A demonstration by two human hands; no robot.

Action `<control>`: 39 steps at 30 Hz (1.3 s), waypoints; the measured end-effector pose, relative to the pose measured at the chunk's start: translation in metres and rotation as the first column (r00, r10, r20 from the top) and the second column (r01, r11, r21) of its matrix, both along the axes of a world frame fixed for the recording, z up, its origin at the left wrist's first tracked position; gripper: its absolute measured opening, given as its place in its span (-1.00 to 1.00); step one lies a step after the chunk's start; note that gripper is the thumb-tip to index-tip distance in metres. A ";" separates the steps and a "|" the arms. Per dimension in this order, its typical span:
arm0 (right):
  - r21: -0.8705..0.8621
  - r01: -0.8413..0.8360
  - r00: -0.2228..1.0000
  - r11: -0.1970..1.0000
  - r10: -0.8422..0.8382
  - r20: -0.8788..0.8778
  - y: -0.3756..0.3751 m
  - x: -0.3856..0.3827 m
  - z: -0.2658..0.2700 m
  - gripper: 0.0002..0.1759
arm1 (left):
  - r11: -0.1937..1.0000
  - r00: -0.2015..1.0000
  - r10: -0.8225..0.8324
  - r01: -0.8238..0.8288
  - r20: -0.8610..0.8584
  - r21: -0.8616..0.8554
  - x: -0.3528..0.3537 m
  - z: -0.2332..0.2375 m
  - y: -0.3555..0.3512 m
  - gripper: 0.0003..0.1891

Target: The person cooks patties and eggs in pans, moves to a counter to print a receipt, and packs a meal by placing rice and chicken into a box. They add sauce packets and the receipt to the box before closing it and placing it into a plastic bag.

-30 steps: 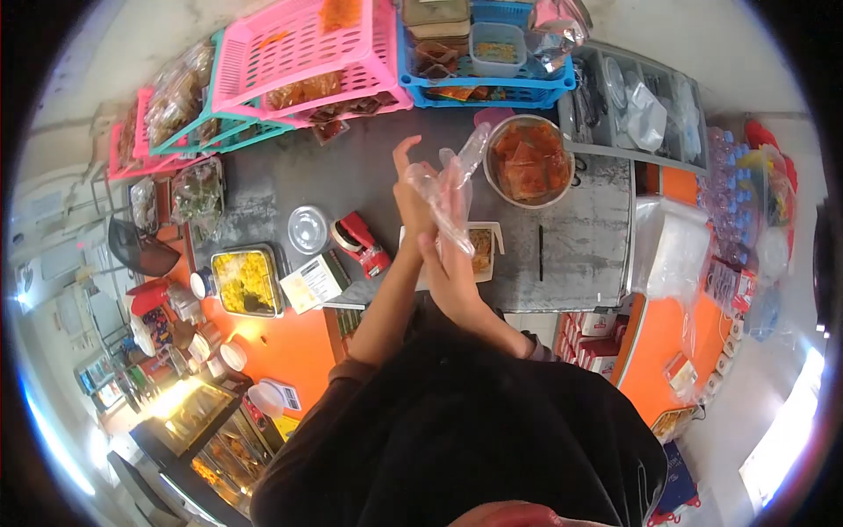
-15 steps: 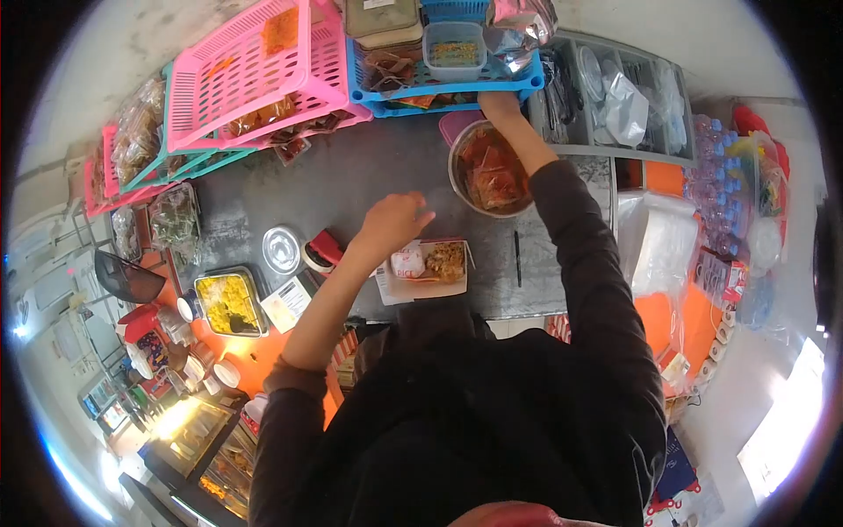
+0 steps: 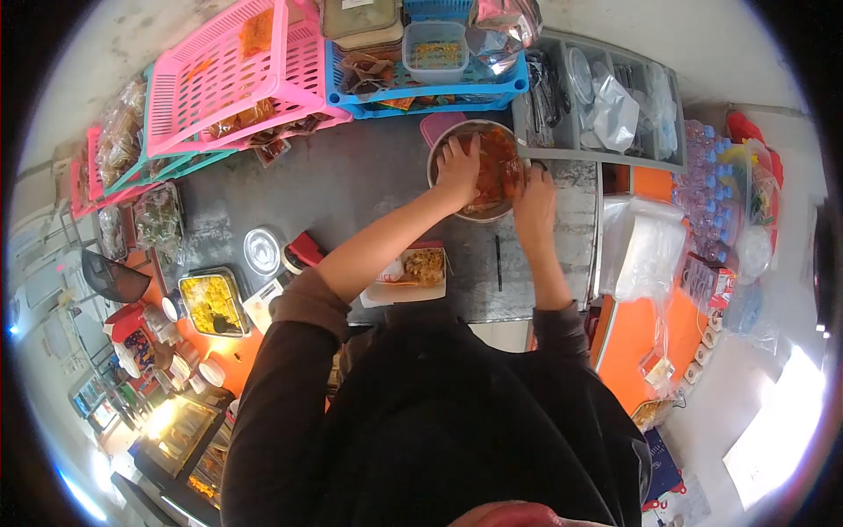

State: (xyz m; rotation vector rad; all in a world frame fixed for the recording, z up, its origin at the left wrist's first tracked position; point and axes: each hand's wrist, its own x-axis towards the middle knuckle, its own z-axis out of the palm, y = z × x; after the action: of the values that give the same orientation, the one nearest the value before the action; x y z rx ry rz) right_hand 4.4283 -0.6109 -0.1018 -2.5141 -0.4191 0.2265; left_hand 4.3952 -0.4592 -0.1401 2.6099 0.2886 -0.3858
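A round metal bowl (image 3: 434, 184) holds several flat packets (image 3: 499, 167) that look red-orange, like sauce sachets. My left hand (image 3: 459, 171) reaches into it, fingers apart and resting on the packets at the left side. Against the bowl's right rim, my right hand (image 3: 536, 198) has its fingers closed around a small dark and shiny thing, too hidden to name. Below the bowl, toward my body, an open takeaway box (image 3: 404, 292) holds a wrapped rice portion and a crumbly brown food (image 3: 427, 266). A black pen (image 3: 498, 263) lies right of the box.
Pink (image 3: 211, 79) and blue baskets (image 3: 430, 107) stand along the back. A grey divided organizer (image 3: 606, 154) sits at the back right, near plastic bags (image 3: 645, 246). Left on the counter are a round lid (image 3: 262, 251) and a tray of yellow food (image 3: 211, 303).
My right hand has come back from the blue basket to the bowl's right rim. My left hand has moved up and right from above the box into the bowl. The view has shifted slightly.
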 end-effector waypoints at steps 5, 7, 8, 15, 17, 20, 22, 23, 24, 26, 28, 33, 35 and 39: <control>0.202 0.180 0.971 0.963 -0.207 0.120 -0.009 -0.031 -0.036 -0.89 | 0.976 0.964 0.190 -0.206 -0.187 -0.068 0.017 -0.012 -0.001 -0.04; 0.118 0.147 0.977 0.982 -0.162 0.136 -0.006 -0.031 -0.041 -0.89 | 0.978 0.961 0.194 -0.206 -0.198 -0.043 0.016 -0.017 -0.001 -0.06; 0.030 0.110 0.982 0.994 -0.113 0.152 -0.004 -0.032 -0.043 -0.88 | 0.962 0.942 0.233 -0.260 -0.242 -0.087 0.016 -0.019 0.001 -0.13; -0.010 -0.048 0.987 0.999 0.049 0.154 -0.001 -0.046 -0.051 -0.85 | 0.986 0.916 0.092 -0.138 -0.391 -0.092 0.021 -0.031 0.020 -0.47; -0.037 -0.067 0.983 0.997 0.073 0.166 -0.005 -0.047 -0.053 -0.84 | 0.998 0.946 0.065 -0.069 -0.317 0.000 0.018 -0.004 0.012 -0.42; -0.008 -0.124 0.988 0.992 0.124 0.097 -0.010 -0.044 -0.044 -0.83 | 0.980 0.945 0.089 -0.138 -0.315 -0.140 0.020 -0.031 0.014 -0.29; -0.034 -0.137 0.986 0.990 0.140 0.088 -0.014 -0.041 -0.052 -0.85 | 0.890 0.910 0.129 -0.281 -0.394 -0.358 0.020 -0.041 0.016 -0.21; -0.060 -0.151 0.985 0.987 0.156 0.076 -0.016 -0.040 -0.056 -0.87 | 0.838 0.905 0.176 -0.345 -0.387 -0.423 0.017 -0.046 0.017 -0.11; -0.061 -0.152 0.985 0.986 0.157 0.078 -0.015 -0.038 -0.052 -0.87 | 0.776 0.896 0.223 -0.402 -0.385 -0.486 0.015 -0.047 0.019 -0.01; 0.019 -0.137 0.990 0.990 0.137 -0.015 -0.012 -0.037 -0.042 -0.90 | 0.728 0.843 0.301 -0.505 -0.445 -0.465 0.012 -0.049 0.020 0.04; 0.065 -0.128 0.990 0.990 0.131 -0.048 -0.012 -0.038 -0.048 -0.91 | 0.669 0.779 0.374 -0.602 -0.503 -0.436 0.009 -0.055 0.021 0.09; 0.161 -0.083 0.984 0.983 0.107 -0.143 -0.007 -0.041 -0.048 -0.91 | 0.449 0.628 0.305 -0.758 -0.716 -0.473 0.008 -0.051 0.018 -0.19; 0.168 -0.104 0.987 0.980 0.123 -0.105 -0.007 -0.040 -0.054 -0.89 | 0.418 0.621 0.344 -0.773 -0.704 -0.478 0.005 -0.053 0.018 -0.21; 0.361 -0.084 0.972 0.929 0.156 -0.175 -0.017 -0.026 -0.050 -0.88 | 0.224 0.640 0.360 -0.766 -0.679 -0.603 -0.004 -0.074 0.019 -0.35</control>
State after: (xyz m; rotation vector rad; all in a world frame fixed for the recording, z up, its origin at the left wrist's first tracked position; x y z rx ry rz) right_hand 4.4018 -0.6283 -0.1519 -2.0926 -0.4858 0.4120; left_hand 4.3909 -0.4400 -0.2141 1.1909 0.9254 -0.5893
